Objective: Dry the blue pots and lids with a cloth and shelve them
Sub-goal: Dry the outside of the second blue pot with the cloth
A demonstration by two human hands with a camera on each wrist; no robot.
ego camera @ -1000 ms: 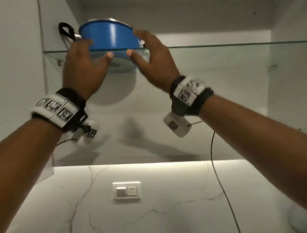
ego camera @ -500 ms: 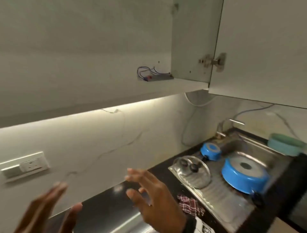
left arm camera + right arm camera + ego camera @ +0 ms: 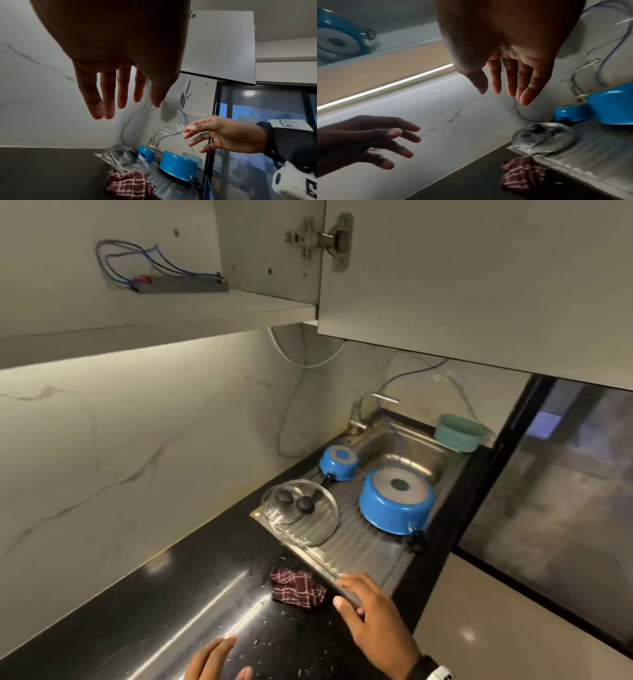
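A large blue pot (image 3: pixel 397 501) lies upside down on the steel drainboard (image 3: pixel 363 546). A smaller blue pot (image 3: pixel 339 462) lies upside down behind it. Two glass lids (image 3: pixel 299 515) with black knobs are stacked at the drainboard's left end. A maroon checked cloth (image 3: pixel 298 589) lies crumpled on the black counter (image 3: pixel 154 594). My right hand (image 3: pixel 356 594) hovers open just right of the cloth, holding nothing. Lower left, my left hand (image 3: pixel 219 655) is open and empty too. The right wrist view shows another blue pot (image 3: pixel 337 39) up on the cabinet's glass shelf.
The sink basin (image 3: pixel 404 453) with a tap (image 3: pixel 373 402) lies behind the pots, and a teal dish (image 3: pixel 459 433) sits at its far corner. An open cabinet door (image 3: pixel 479 285) hangs overhead on the right. A grey wiring box (image 3: pixel 171 285) sits inside the cabinet.
Both hands let go of the blue pot on the glass shelf and came down over the counter. The view swung from the shelf to the sink and drainboard.
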